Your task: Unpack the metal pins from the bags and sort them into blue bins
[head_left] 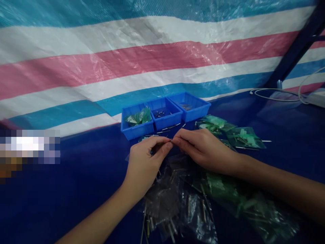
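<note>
My left hand point(146, 162) and my right hand point(203, 145) meet fingertip to fingertip in front of the blue bins. Both are closed in a pinch around something tiny and shiny, too small to name. Under and before my hands lie clear plastic bags point(162, 203) with thin metal rods in and around them. Several loose thin rods point(164, 131) rest just beyond my fingertips, near the bins. Green plastic bags point(245, 137) with rods lie beyond my right forearm, and more green bags point(223, 186) are partly hidden below it.
Three blue bins stand in a row: the left bin point(141, 130) holds green bags, the middle bin point(169, 121) small metal parts, the right bin point(196, 113) a few thin pieces. A striped tarp point(142, 61) hangs behind the blue table point(76, 193). A white cable point(276, 99) lies at the right.
</note>
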The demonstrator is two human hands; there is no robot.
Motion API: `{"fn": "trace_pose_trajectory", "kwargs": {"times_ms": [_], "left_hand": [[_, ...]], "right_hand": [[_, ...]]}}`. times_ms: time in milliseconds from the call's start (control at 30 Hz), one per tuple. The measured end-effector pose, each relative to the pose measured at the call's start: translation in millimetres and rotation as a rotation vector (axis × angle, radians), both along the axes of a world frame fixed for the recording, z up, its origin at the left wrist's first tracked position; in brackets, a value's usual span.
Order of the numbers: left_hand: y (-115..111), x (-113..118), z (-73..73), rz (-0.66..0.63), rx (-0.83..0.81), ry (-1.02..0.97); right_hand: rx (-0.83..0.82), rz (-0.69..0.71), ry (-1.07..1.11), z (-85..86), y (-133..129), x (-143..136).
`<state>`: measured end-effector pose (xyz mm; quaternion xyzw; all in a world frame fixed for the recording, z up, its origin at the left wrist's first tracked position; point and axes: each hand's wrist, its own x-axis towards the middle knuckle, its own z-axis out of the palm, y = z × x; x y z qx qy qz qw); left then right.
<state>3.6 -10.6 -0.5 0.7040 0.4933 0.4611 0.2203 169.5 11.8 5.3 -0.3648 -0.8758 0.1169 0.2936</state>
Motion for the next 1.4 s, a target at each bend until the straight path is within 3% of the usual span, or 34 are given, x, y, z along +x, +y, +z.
{"fn": "trace_pose_trajectory", "kwargs": {"times_ms": [367,567,933,1133,1400], "left_hand": [[0.8,0.7,2.0,0.069,0.015,0.044],[0.5,0.6,1.6,0.037,-0.027,0.026],[0.7,3.1,4.7,-0.027,-0.035,0.150],[-0.5,1.4,4.0,-0.071,-0.032,0.107],[0.6,2.6,5.1,-0.067,-0.073,0.113]], "right_hand": [[-0.032,-0.020,0.080,2.2,1.2,3.1],[-0.031,-0.011,0.214,-0.3,3.4,3.5],[-0.485,0.097,0.531,8.9,4.4,1.9],[-0.557,0.173,0.457,8.2,5.6,4.3],[-0.574,0.167,0.590,12.6,2.4,1.2]]}}
